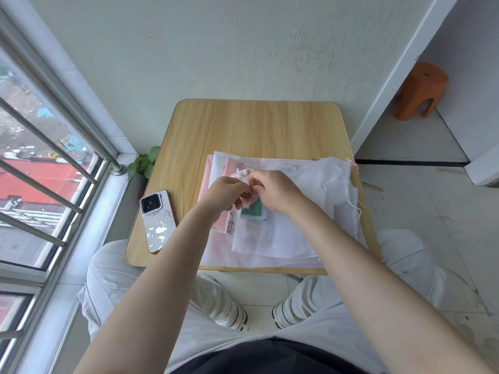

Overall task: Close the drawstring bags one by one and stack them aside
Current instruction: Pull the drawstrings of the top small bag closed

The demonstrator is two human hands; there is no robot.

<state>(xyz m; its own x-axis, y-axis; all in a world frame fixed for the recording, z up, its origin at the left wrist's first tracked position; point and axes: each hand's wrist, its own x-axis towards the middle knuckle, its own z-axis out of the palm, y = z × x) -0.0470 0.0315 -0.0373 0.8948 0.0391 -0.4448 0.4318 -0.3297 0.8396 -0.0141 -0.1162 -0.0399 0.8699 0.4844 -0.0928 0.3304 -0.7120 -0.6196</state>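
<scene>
The wooden bench (243,125) carries a flat pile of sheer bags (283,238), long axis running near to far. Above it, the left hand (225,191) and right hand (272,191) pinch a small bag's white drawstring (241,177), bead (246,171) pointing away. A phone (158,221) lies left.

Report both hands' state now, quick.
Left hand: closed, fingers pinching the drawstring of a small bag.
Right hand: closed, pinching the same drawstring near its bead.
</scene>
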